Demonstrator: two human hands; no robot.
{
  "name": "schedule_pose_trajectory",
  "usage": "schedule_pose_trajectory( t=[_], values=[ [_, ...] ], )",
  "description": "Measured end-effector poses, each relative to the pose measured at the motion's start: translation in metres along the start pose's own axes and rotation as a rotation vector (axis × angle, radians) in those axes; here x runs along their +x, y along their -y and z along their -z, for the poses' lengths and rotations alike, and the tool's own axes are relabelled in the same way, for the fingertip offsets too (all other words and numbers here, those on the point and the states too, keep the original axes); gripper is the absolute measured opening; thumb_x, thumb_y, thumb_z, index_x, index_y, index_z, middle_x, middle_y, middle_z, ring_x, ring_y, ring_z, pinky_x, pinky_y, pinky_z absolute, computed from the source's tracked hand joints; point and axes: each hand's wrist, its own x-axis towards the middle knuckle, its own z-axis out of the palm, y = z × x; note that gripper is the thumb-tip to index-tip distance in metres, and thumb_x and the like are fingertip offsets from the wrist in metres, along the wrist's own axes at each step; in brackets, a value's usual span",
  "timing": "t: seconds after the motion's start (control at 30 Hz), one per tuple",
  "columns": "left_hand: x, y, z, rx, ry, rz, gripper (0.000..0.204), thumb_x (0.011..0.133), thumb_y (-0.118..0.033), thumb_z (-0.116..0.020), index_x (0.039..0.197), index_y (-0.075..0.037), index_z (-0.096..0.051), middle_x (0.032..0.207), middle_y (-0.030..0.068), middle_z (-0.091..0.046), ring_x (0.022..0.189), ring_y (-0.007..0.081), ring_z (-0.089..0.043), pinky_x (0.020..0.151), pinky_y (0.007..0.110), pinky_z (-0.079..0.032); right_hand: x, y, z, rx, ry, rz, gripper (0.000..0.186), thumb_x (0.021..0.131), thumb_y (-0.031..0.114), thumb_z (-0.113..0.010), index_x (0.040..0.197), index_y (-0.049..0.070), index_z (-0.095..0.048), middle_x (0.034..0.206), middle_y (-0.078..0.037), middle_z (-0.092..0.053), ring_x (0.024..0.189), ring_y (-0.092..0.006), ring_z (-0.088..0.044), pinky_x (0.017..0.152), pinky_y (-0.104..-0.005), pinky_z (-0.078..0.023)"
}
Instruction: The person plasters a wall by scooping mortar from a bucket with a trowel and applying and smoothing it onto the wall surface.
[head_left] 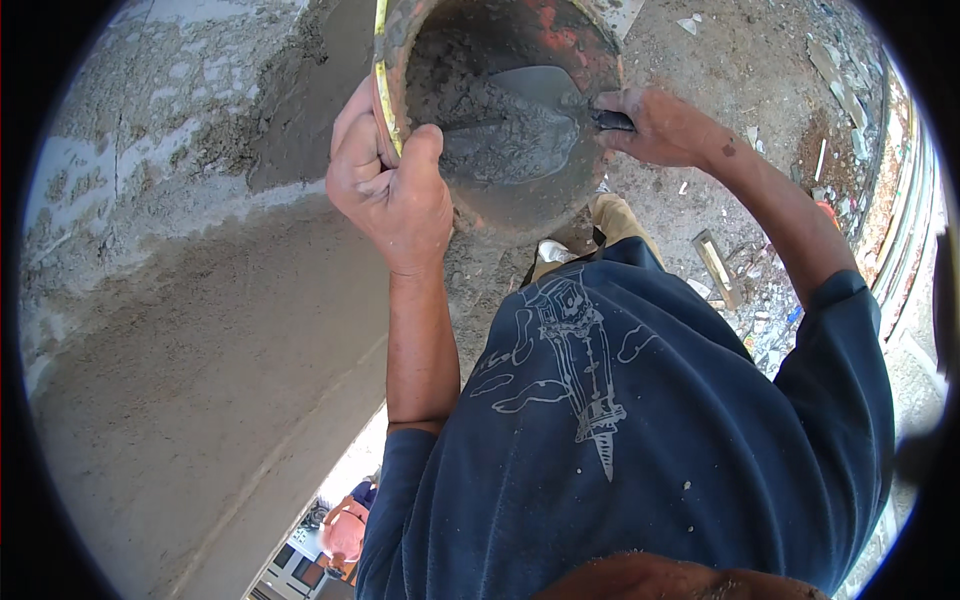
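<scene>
A round bucket (590,45), smeared grey with patches of red showing, is held tilted in front of me, wet grey mortar (450,90) inside. My left hand (385,185) is closed at its left rim, where a yellow strip with dark marks (385,95) runs along the edge into my grip. My right hand (660,125) grips the black handle (613,121) of a trowel at the right rim. Its blade reaches into the bucket and is largely covered by mortar, so its outline is unclear.
At left, a rough wall has a smoother wet-looking grey band (230,300). Rubble and shards cover the ground at right, with a small wooden piece (717,268) lying there. Long pipes or strips (905,190) run along the far right. Another person (345,530) is at lower left.
</scene>
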Motion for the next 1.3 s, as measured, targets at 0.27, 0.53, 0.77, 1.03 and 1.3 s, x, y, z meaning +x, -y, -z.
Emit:
schedule_pose_trajectory(
  t=[0.27,0.53,0.77,1.03,1.3],
  values=[
    [0.001,0.022,-0.017,-0.085,0.042,0.155,0.006,0.069,0.003,-0.061,0.072,0.008,-0.057,0.126,0.0250,-0.068,0.096,0.0175,-0.062,0.082,0.032,-0.046,0.002,0.031,-0.051,0.876,0.351,-0.043,0.074,0.093,0.041,-0.069,0.148,-0.002,-0.049,0.125,-0.021,-0.063,0.080,-0.0229,-0.067,0.080,-0.0364,-0.054],
    [-0.018,0.050,-0.001,-0.187,-0.095,0.395,0.023,0.069,0.003,-0.061,0.089,0.010,-0.067,0.121,0.0166,-0.068,0.103,0.0186,-0.063,0.093,0.032,-0.048,-0.005,0.021,-0.042,0.870,0.355,-0.059,0.071,0.084,0.030,-0.061,0.148,0.001,-0.050,0.091,-0.012,-0.065,0.069,-0.0194,-0.061,0.068,-0.0352,-0.051],
    [-0.037,0.085,-0.017,-0.084,-0.110,0.627,0.038,0.071,0.003,-0.060,0.107,0.007,-0.069,0.101,0.0090,-0.066,0.069,0.0144,-0.062,0.058,0.027,-0.051,-0.012,-0.021,-0.082,1.336,0.286,-0.172,0.047,0.082,0.020,-0.062,0.126,0.003,-0.061,0.077,-0.003,-0.059,0.063,-0.0114,-0.055,0.058,-0.0292,-0.043],
    [-0.112,0.163,-0.002,0.260,-0.066,0.975,0.020,0.075,0.004,-0.064,0.094,0.001,-0.064,0.083,0.0076,-0.065,0.047,0.0139,-0.055,0.035,0.028,-0.043,-0.039,-0.133,-0.099,2.002,-0.374,-0.351,0.058,0.092,0.014,-0.069,0.145,0.006,-0.047,0.110,-0.009,-0.071,0.087,-0.0135,-0.073,0.061,-0.0221,-0.056],
    [-0.197,0.227,0.033,0.318,-0.117,1.331,0.028,0.074,0.006,-0.066,0.101,0.001,-0.061,0.096,0.0104,-0.067,0.077,0.0200,-0.066,0.062,0.034,-0.054,-0.037,-0.291,-0.142,1.259,-1.196,-0.800,0.056,0.096,0.021,-0.071,0.147,0.009,-0.049,0.084,0.003,-0.060,0.062,-0.0053,-0.055,0.053,-0.0206,-0.043]
  ],
)
